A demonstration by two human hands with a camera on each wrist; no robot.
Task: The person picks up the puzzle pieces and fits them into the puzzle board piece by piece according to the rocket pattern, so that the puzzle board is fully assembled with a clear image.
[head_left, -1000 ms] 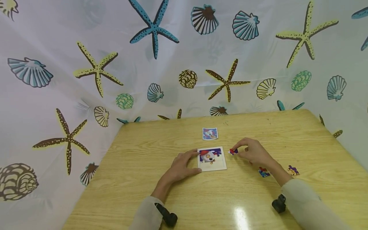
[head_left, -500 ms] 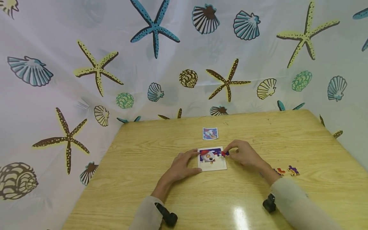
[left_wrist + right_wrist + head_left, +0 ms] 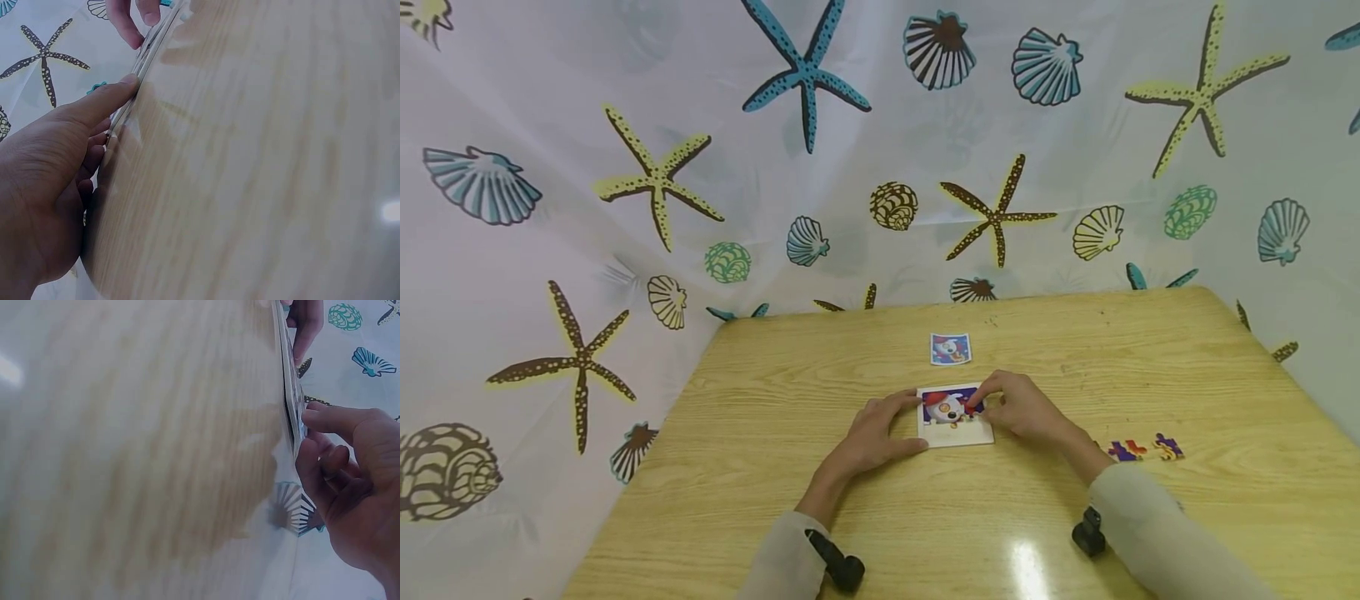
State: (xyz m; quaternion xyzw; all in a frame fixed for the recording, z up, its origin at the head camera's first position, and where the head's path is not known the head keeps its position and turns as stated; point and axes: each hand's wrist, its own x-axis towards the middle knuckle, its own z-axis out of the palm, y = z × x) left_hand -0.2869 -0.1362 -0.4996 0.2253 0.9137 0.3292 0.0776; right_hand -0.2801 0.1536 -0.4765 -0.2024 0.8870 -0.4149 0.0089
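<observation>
A white-framed jigsaw tray (image 3: 957, 434) lies on the wooden table, partly filled with a picture of a white character in a red hat. Its lower part is bare. My left hand (image 3: 875, 432) holds it at the left side, thumb at the near corner and fingers at the far one. At the tray's right side, my right hand (image 3: 1019, 404) pinches a red and purple puzzle piece (image 3: 972, 408) between thumb and index finger, right over the picture. The fingertips partly hide that piece. In the right wrist view the right hand's fingertips (image 3: 307, 419) are at the tray's edge.
Behind the tray lies a small picture card (image 3: 951, 349) with the same character. Several loose puzzle pieces (image 3: 1125, 451) lie to the right, some partly hidden by the right forearm. A curtain (image 3: 850, 167) printed with starfish and shells surrounds the table.
My right hand has moved left with the puzzle piece, from beside the tray onto the picture's right part. The left hand stays at the tray's left side.
</observation>
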